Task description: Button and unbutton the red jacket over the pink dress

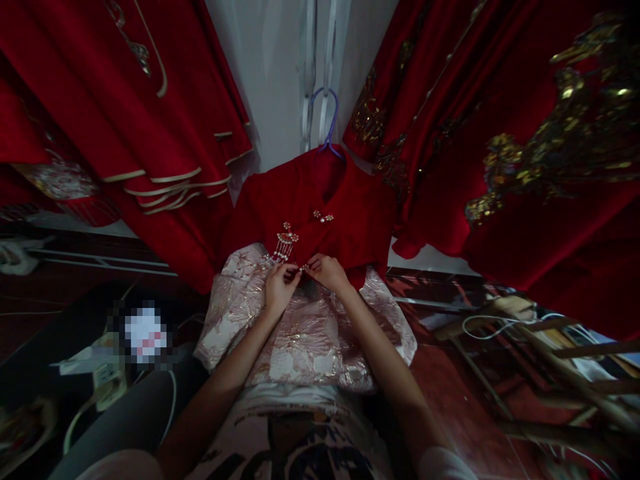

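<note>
A red jacket (pixel 345 213) hangs on a purple hanger (pixel 326 117) in front of me, above a pale pink brocade skirt (pixel 305 340). My left hand (pixel 279 287) and my right hand (pixel 327 270) meet at the jacket's front edge. Both pinch a small beaded clasp (pixel 304 267) between their fingertips. Just above them hangs a beaded tassel ornament (pixel 285 243), and a second clasp (pixel 323 217) sits higher on the chest.
Red embroidered garments (pixel 525 153) hang close on the right and more red garments (pixel 125 120) on the left. A wooden frame with white cables (pixel 540 340) stands at the right. Cables and small items (pixel 110 380) lie low on the left.
</note>
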`<act>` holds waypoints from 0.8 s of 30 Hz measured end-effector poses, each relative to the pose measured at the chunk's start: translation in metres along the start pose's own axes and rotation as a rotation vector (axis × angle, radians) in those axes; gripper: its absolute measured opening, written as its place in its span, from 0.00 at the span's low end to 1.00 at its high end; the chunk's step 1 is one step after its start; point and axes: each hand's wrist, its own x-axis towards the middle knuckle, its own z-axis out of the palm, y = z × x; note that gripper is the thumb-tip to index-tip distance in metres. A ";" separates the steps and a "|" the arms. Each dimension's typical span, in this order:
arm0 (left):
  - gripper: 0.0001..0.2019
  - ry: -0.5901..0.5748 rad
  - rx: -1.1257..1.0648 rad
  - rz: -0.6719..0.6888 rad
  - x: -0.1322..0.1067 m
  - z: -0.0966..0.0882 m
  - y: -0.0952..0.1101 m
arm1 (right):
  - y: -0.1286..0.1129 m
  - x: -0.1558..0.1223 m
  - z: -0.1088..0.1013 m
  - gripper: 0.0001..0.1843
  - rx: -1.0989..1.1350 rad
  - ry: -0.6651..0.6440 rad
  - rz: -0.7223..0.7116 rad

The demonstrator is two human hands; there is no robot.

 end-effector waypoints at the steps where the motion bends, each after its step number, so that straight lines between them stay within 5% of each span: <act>1: 0.07 -0.002 -0.019 -0.001 0.000 0.000 0.000 | 0.001 0.001 0.003 0.08 0.000 0.011 -0.002; 18: 0.09 -0.001 -0.212 -0.063 -0.003 0.002 0.005 | 0.006 0.004 0.003 0.07 0.199 -0.031 -0.089; 24: 0.16 0.085 -0.592 -0.265 0.025 0.004 0.006 | 0.011 -0.005 -0.043 0.11 0.533 -0.431 -0.045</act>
